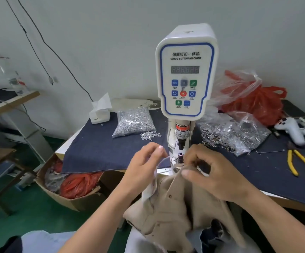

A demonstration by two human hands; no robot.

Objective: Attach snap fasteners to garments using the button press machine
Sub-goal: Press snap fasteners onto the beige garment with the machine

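A bench (257, 172) draped in dark blue cloth carries a white button press machine (186, 70) labelled "SERVO BUTTON MACHINE", standing upright at the near edge with its control panel facing the person. Below and in front of the machine, a beige garment (177, 207) hangs off the bench edge toward the person's lap, its upper edge drawn up to the lower die (180, 155) under the press head. A snap already sits on the garment's placket lower down.

The right hand (213, 172) lies just right of the die, fingers curled, thumb and forefinger pinching the garment's top edge. The left hand (144, 167) is just left of the die, fingers curled round a pale strip of the garment's edge, holding it up.

Behind the left hand sits a clear bag of silver snap parts (133, 122), a few spilled loose beside it. Right of the machine lies an open bag of dark ring fasteners (228, 136), with a red plastic bag (257, 105) behind. Yellow-handled pliers (301, 165) lie at the far right. A tissue box (100, 114) stands at the back left.
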